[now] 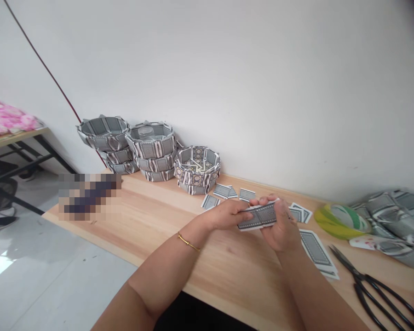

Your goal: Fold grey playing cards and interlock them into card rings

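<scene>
Both of my hands are closed on a grey-patterned playing card [258, 217], held just above the wooden table. My left hand [229, 215] pinches its left end, and my right hand [279, 225] grips the right end with the thumb on top. The card looks folded or doubled, but I cannot tell how many layers there are. Behind the hands lie small folded cards [222, 190] and another folded card [247, 194]. Flat cards [317, 250] are stacked beside my right wrist, with more cards [298, 213] just beyond.
Round baskets of woven cards [152, 149] stand stacked along the wall, with a smaller patterned basket [197, 172] beside them. Black scissors [362, 278], a yellow tape roll [326, 220] and a grey card pile [396, 216] sit at right. The table [152, 216] ends at front left.
</scene>
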Tool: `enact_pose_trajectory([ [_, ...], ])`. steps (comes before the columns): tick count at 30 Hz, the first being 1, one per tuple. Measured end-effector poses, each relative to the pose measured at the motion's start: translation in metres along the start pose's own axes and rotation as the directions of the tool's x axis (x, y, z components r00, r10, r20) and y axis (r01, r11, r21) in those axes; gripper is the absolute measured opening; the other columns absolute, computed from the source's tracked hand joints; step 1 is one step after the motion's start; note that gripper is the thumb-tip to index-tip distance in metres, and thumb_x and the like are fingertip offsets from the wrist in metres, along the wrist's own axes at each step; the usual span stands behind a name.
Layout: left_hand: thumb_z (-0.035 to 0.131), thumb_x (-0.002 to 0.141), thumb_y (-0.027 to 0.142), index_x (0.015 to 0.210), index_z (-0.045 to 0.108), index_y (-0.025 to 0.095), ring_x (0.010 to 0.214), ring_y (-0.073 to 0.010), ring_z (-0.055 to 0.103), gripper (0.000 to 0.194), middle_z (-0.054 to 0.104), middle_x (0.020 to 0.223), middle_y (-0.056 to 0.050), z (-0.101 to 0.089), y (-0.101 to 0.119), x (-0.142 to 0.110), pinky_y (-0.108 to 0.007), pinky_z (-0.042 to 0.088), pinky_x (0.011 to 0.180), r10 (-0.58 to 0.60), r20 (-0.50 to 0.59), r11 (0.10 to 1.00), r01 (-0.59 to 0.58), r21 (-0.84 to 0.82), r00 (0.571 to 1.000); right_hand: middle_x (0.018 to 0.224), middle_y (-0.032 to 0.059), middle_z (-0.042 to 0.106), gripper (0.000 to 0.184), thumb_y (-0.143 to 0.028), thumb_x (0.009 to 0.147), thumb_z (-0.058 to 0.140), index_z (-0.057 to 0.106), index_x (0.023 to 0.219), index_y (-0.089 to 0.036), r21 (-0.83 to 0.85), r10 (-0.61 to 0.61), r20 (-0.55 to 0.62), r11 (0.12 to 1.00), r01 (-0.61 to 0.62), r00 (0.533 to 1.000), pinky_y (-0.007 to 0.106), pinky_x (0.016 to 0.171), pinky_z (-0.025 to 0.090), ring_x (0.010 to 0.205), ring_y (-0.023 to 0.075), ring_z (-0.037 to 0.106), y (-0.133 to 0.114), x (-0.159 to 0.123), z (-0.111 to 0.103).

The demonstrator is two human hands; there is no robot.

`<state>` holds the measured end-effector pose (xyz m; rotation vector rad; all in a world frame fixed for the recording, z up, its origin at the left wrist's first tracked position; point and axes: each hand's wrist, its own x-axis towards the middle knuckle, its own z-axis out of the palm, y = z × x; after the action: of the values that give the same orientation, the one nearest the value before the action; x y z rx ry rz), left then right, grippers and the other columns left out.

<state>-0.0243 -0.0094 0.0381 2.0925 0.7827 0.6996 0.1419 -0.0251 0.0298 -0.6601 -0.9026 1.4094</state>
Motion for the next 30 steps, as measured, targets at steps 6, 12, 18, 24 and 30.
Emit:
enact_pose_trajectory([
  [6, 0.045, 0.089, 0.032, 0.088, 0.060, 0.015, 0.081, -0.0152, 0.054, 0.023, 0.060, 0.085, -0.003, 0.002, -0.003, 0.000, -0.023, 0.041, 0.074, 0.007, -0.014, 0.999, -0.006, 0.036, 1.000, 0.083, -0.0029, 0.059, 0.018, -0.048, 0.083, 0.057, 0.058, 0.086, -0.030, -0.089, -0.011, -0.009, 0.996, 0.011, 1.000, 0.035, 0.078, 0.052, 0.092, 0.0188, 0.062, 0.006, 0.003, -0.005],
  [12, 0.046, 0.088, 0.033, 0.084, 0.060, 0.015, 0.077, -0.0146, 0.053, 0.023, 0.060, 0.083, -0.003, 0.005, -0.004, 0.002, -0.022, 0.041, 0.070, 0.038, -0.041, 0.998, -0.036, 0.045, 0.998, 0.081, -0.0028, 0.061, 0.020, -0.049, 0.082, 0.059, 0.059, 0.084, -0.029, -0.065, -0.017, -0.011, 0.998, 0.016, 1.000, 0.035, 0.080, 0.051, 0.090, 0.0181, 0.063, 0.006, 0.003, -0.004],
  [18, 0.046, 0.089, 0.039, 0.079, 0.061, 0.015, 0.071, -0.0127, 0.050, 0.030, 0.059, 0.076, -0.001, 0.001, -0.005, 0.002, -0.022, 0.037, 0.069, 0.057, -0.153, 0.997, -0.048, 0.064, 0.986, 0.093, -0.0011, 0.068, 0.031, -0.049, 0.068, 0.073, 0.064, 0.092, -0.030, -0.083, 0.072, 0.026, 0.994, -0.069, 0.997, 0.033, 0.076, 0.050, 0.090, 0.0192, 0.061, 0.007, 0.006, -0.004],
  [24, 0.055, 0.084, 0.043, 0.081, 0.065, 0.015, 0.077, -0.0145, 0.053, 0.030, 0.062, 0.077, -0.002, -0.005, -0.006, 0.001, -0.024, 0.039, 0.075, 0.001, -0.399, 1.000, 0.005, 0.014, 0.917, 0.078, -0.0040, 0.062, 0.020, -0.030, 0.066, 0.079, 0.067, 0.080, -0.024, -0.143, 0.129, -0.015, 0.981, -0.130, 0.991, 0.020, 0.052, 0.040, 0.059, 0.0068, 0.047, 0.007, 0.009, -0.008],
  [30, 0.050, 0.086, 0.043, 0.104, 0.066, 0.017, 0.098, -0.0185, 0.057, 0.035, 0.066, 0.104, -0.007, -0.013, -0.001, -0.002, -0.028, 0.040, 0.088, -0.070, -0.417, 0.990, 0.011, -0.141, 0.906, 0.064, -0.0074, 0.045, 0.024, -0.028, 0.063, 0.081, 0.061, 0.073, -0.022, 0.030, 0.146, -0.097, 0.989, -0.143, 0.985, 0.016, 0.046, 0.038, 0.051, 0.0037, 0.037, -0.003, 0.015, -0.009],
])
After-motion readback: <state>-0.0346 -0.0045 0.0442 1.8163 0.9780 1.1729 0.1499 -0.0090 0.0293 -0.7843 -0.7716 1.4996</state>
